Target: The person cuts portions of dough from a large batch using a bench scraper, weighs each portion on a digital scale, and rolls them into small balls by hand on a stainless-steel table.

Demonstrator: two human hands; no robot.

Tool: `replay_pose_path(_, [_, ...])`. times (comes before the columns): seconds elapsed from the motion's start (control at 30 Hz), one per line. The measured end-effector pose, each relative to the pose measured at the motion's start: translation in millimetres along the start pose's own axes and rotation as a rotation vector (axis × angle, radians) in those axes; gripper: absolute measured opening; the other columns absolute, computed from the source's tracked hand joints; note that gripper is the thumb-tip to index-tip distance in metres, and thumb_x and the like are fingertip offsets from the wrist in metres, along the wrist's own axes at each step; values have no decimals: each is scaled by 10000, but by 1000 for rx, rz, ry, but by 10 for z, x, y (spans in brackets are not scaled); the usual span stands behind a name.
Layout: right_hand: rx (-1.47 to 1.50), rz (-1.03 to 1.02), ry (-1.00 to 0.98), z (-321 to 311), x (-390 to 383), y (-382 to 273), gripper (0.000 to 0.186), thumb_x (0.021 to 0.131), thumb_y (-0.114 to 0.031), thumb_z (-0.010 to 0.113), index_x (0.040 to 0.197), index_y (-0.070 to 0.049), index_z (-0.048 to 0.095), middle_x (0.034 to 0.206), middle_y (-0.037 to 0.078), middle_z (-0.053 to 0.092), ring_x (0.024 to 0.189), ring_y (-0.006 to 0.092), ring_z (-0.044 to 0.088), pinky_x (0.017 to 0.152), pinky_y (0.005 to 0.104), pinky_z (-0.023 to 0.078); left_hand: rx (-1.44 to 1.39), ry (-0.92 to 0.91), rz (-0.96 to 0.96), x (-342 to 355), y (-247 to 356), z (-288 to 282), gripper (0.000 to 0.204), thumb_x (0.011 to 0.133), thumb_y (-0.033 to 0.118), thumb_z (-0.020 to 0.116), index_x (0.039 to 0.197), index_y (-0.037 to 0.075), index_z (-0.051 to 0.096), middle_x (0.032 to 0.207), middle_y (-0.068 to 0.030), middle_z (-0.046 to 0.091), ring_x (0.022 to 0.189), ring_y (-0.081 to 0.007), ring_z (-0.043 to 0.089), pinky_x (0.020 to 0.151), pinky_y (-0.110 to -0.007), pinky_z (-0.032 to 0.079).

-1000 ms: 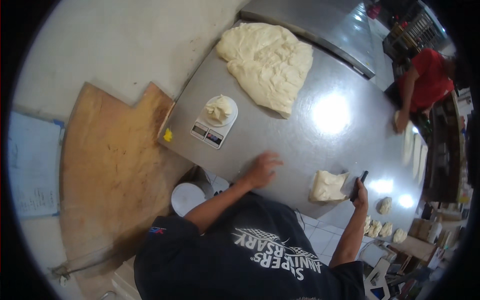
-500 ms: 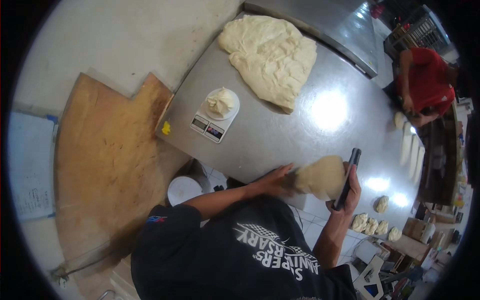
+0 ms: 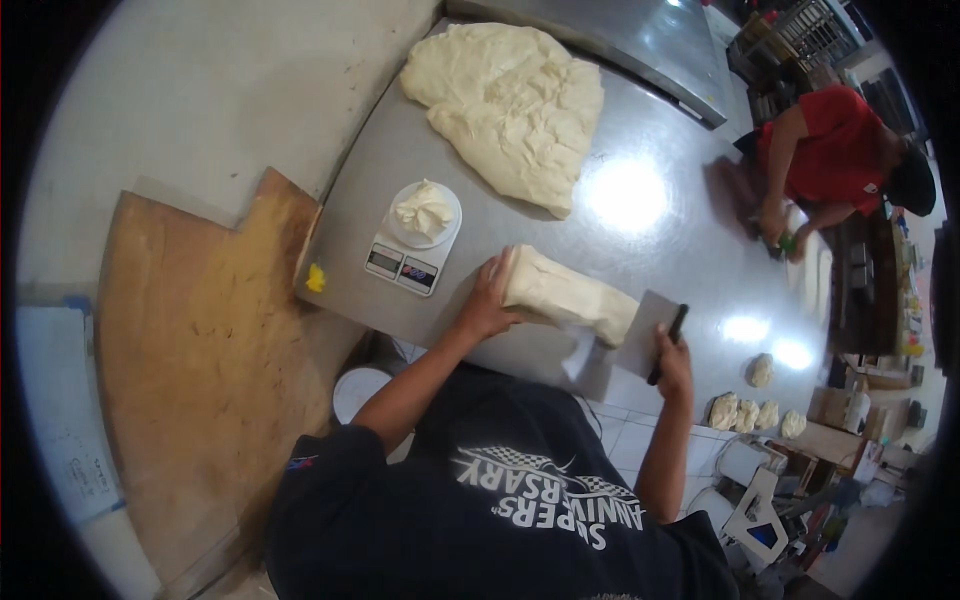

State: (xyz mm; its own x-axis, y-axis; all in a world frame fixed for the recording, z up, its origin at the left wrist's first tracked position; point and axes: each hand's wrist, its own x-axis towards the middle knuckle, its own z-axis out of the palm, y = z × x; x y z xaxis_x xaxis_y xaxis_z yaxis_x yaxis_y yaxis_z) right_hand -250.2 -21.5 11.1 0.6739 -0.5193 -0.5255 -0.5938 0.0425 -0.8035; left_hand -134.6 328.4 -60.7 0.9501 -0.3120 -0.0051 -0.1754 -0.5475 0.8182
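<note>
A long piece of pale dough (image 3: 565, 293) lies on the steel table (image 3: 375, 170) in front of me. My left hand (image 3: 490, 300) grips its left end. My right hand (image 3: 674, 362) is closed round the black handle of a metal scraper (image 3: 648, 335), whose blade stands by the dough's right end. Behind my left hand, a white scale (image 3: 412, 262) carries a small lump of dough (image 3: 423, 212). A large mass of dough (image 3: 505, 110) spreads over the back of the table.
At the right, a co-worker in red (image 3: 835, 150) handles dough beside long strips (image 3: 820, 280). Several small dough lumps (image 3: 741, 414) sit at the right front edge. A wooden board (image 3: 200, 380) is at the left, a white bucket (image 3: 355, 390) below the table, another steel surface (image 3: 600, 35) behind.
The dough piece, lifted and blurred half a second ago, now lies elongated, further from me and leftward. My left hand has moved forward onto its end; the scraper has moved beside its right end.
</note>
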Motion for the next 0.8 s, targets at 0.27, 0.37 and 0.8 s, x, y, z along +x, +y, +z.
replay_pose_path(0.27, [-178, -321, -318, 1444, -326, -322, 225, 968, -186, 725, 1069, -2, 643, 857, 20, 668, 760, 80, 595, 660, 293, 502, -392, 156, -110, -205, -484, 156, 378, 795, 49, 866, 1153, 27, 746, 1077, -127, 709, 884, -237, 743, 768, -335, 615])
replay_pose_path(0.37, [-611, -685, -209, 2031, -205, -180, 351, 926, -250, 742, 1064, 2, 540, 836, 294, 692, 792, 500, 695, 704, 561, 536, -363, 153, -95, -204, -488, 16, 250, 815, 41, 847, 1055, 6, 788, 960, -117, 743, 857, -211, 762, 780, -322, 621])
replay_pose_path(0.8, [-839, -605, -145, 2657, 83, 279, 487, 901, -368, 748, 1082, -9, 474, 890, 336, 690, 862, 541, 680, 757, 620, 530, 10, 476, 219, 307, -489, -973, 295, 938, 94, 700, 1229, 79, 743, 1100, -152, 723, 1026, -324, 690, 897, -429, 547])
